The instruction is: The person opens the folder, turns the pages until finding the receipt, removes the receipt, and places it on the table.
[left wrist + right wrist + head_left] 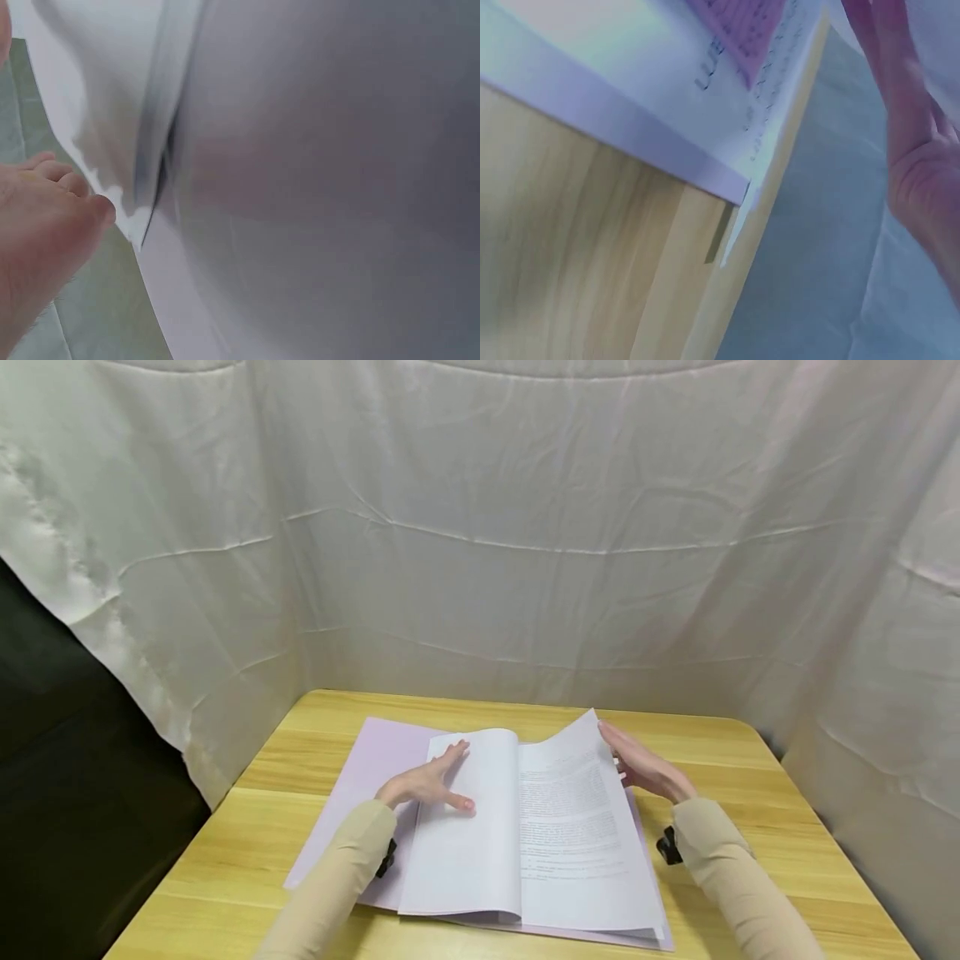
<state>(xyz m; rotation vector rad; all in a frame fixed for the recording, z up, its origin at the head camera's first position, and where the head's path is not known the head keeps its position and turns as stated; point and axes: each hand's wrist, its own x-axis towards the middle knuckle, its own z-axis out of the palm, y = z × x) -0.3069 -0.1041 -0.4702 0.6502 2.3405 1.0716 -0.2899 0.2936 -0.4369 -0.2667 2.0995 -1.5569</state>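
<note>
A document with a pale lilac cover (378, 752) lies spread on the wooden table. My left hand (431, 783) rests over the blank turned leaves (468, 860) with thumb and fingers spread; part of it shows at the edge of the left wrist view. Beside the raised edge of the printed right-hand page (566, 810), my right hand (642, 766) touches the sheet near its upper corner. In the right wrist view its fingers (892, 60) extend rather straight against white paper. The page partly hides the fingertips, and the thumb is hard to make out.
The yellow wood table (247, 827) extends around the document on every side. Grey-white cloth (525, 610) hangs behind the table and along its sides. A black surface (75, 793) shows at the left, beyond the cloth. Dark wrist cameras (670, 846) sit below both wrists.
</note>
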